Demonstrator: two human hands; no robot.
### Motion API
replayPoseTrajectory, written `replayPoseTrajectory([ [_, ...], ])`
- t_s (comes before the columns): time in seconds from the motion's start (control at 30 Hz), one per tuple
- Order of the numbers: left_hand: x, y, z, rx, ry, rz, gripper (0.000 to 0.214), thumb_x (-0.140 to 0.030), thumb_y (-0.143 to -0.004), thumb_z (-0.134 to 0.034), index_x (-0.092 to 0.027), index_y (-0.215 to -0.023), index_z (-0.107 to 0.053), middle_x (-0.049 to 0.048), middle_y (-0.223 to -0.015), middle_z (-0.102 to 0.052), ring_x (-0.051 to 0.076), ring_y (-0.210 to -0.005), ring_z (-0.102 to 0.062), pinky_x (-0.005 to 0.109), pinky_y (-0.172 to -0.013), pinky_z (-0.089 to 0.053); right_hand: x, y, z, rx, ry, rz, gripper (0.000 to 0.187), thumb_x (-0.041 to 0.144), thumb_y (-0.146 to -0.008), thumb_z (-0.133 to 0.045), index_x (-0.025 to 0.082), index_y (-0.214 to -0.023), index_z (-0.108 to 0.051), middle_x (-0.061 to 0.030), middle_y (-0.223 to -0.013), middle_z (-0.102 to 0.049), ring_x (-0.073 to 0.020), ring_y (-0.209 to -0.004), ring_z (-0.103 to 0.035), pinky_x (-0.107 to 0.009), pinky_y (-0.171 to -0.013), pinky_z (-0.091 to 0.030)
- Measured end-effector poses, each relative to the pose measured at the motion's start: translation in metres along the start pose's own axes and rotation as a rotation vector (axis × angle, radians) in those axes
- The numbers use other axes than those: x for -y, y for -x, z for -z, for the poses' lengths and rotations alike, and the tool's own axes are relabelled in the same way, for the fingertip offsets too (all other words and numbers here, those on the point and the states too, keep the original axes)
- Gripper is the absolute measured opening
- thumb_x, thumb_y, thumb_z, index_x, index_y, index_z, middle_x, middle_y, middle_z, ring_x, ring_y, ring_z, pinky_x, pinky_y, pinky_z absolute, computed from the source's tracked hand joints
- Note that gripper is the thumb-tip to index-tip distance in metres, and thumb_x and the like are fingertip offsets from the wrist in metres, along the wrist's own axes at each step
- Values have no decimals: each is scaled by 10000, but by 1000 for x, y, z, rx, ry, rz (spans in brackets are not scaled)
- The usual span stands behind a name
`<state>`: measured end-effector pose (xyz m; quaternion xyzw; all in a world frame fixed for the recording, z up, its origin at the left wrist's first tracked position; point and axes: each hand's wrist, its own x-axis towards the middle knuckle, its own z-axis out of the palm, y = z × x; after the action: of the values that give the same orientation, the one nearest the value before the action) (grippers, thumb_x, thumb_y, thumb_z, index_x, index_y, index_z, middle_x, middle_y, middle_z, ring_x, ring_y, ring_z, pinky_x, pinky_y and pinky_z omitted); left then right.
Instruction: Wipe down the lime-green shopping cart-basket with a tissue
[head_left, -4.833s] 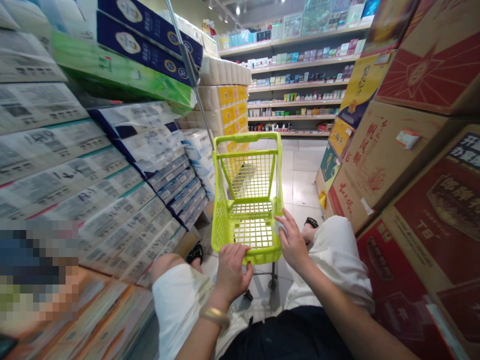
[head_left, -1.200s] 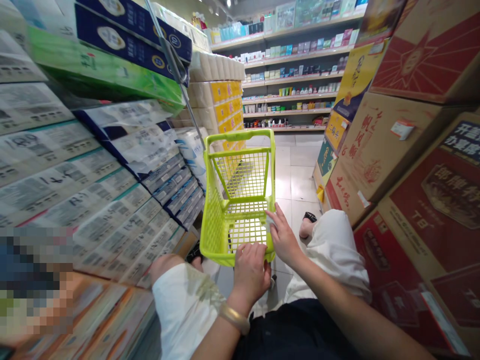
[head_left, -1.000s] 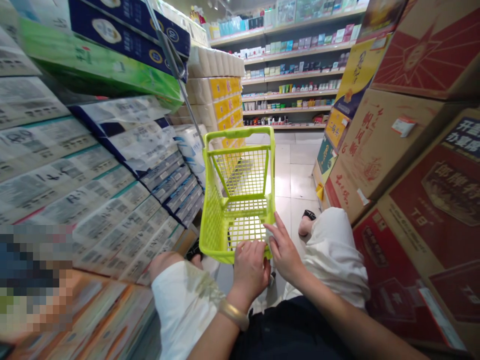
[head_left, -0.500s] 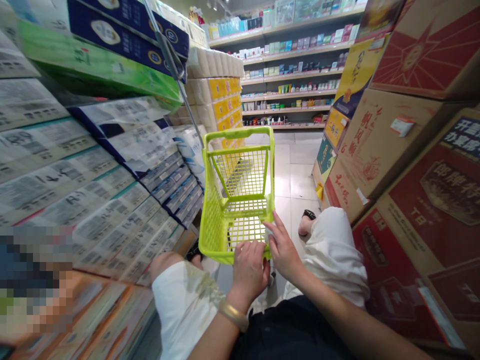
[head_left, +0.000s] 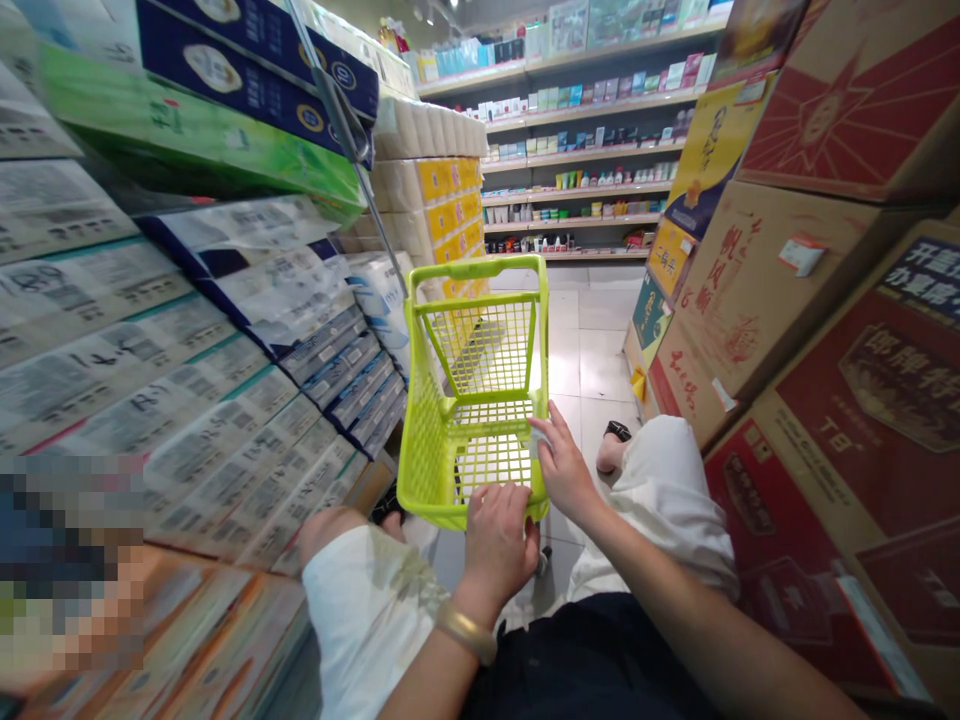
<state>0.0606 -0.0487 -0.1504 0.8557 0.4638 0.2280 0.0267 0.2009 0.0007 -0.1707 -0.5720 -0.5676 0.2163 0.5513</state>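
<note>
A small lime-green plastic shopping cart (head_left: 420, 470) stands empty in a narrow aisle right in front of me. My left hand (head_left: 499, 545), a gold bangle on its wrist, is closed over the cart's near rim. My right hand (head_left: 562, 470) rests on the cart's right near corner with its fingers stretched out along the rim. My knees in white trousers flank the cart.
Stacked packs of tissue paper (head_left: 187, 330) wall the left side. Large red and brown cartons (head_left: 825, 330) are piled on the right. A tiled floor (head_left: 592, 350) runs ahead to shelves of small goods (head_left: 585, 150). A metal pole (head_left: 352, 130) leans over the tissue stacks.
Since the oldest frame my left hand has slid right along the near rim and the cart has shifted slightly left. Over the last second my right hand moved slightly forward.
</note>
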Motion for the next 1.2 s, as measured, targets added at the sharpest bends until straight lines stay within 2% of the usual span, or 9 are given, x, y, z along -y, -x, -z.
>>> replayPoseTrajectory([
  [0.17, 0, 1, 1, 9, 6, -2, 204, -142, -727, -563, -216, -916, -537, 23, -863, -623, 218, -876, -550, 389, -901, -364, 10, 42, 10, 73, 45, 92, 440, 113, -858, -406, 227, -1235, -603, -55, -1575, -313, -190, -1438, -331, -395, -1167, -344],
  [0.37, 0, 1, 2, 4, 17, -5, 230, -135, -719, -566, -217, -933, -541, 20, -869, -621, 215, -869, -538, 388, -900, -364, 17, 24, 33, -55, 178, 225, 483, 43, -793, -395, 207, -1179, -636, -94, -1442, -487, -222, -1404, -384, -474, -1184, -314],
  [0.47, 0, 2, 1, 3, 11, -4, 210, -142, -728, -564, -216, -923, -537, 21, -859, -617, 217, -863, -538, 389, -892, -366, 16, 23, 30, 13, 231, 271, 482, 36, -790, -412, 207, -1169, -656, -106, -1349, -566, -243, -1381, -415, -510, -1160, -352],
  [0.6, 0, 1, 1, 12, 6, -15, 143, -169, -768, -536, -212, -904, -528, 35, -854, -611, 223, -854, -542, 392, -878, -371, 10, 27, 11, 95, 245, 259, 427, 107, -871, -414, 189, -1227, -635, -120, -1432, -508, -271, -1434, -328, -549, -1145, -358],
  [0.7, 0, 0, 2, 23, -3, -12, 150, -161, -749, -545, -215, -886, -520, 37, -850, -606, 226, -855, -541, 397, -882, -374, 4, 13, 2, 78, 212, 240, 450, 124, -892, -392, 200, -1285, -596, -106, -1454, -492, -252, -1463, -268, -551, -1166, -321],
  [0.83, -1, -1, 2, 24, -12, 2, 189, -143, -717, -560, -220, -885, -518, 32, -846, -606, 225, -853, -539, 400, -886, -375, 0, -6, 1, 43, 163, 180, 478, 138, -890, -405, 207, -1342, -545, -92, -1515, -416, -229, -1458, -285, -514, -1192, -287],
  [0.97, -1, 0, 2, 16, 4, -7, 162, -165, -743, -555, -218, -892, -519, 31, -852, -612, 224, -858, -536, 394, -886, -369, 5, 18, 3, 35, 136, 148, 495, 193, -936, -386, 209, -1425, -461, -83, -1575, -309, -213, -1462, -276, -464, -1202, -276],
  [1.07, 0, 2, 2, 16, 20, -17, 169, -181, -761, -553, -222, -923, -526, 27, -859, -618, 224, -863, -540, 392, -882, -368, 10, 39, 5, 39, 106, 154, 567, 145, -917, -364, 225, -1477, -389, -57, -1589, -281, -190, -1466, -267, -430, -1204, -279],
  [1.2, 0, 1, 3, 24, 4, -11, 203, -163, -741, -561, -223, -933, -538, 32, -878, -623, 224, -875, -549, 395, -885, -376, 11, 24, 6, 18, 83, 142, 569, 107, -851, -415, 243, -1395, -511, -56, -1535, -387, -207, -1422, -360, -433, -1178, -331],
])
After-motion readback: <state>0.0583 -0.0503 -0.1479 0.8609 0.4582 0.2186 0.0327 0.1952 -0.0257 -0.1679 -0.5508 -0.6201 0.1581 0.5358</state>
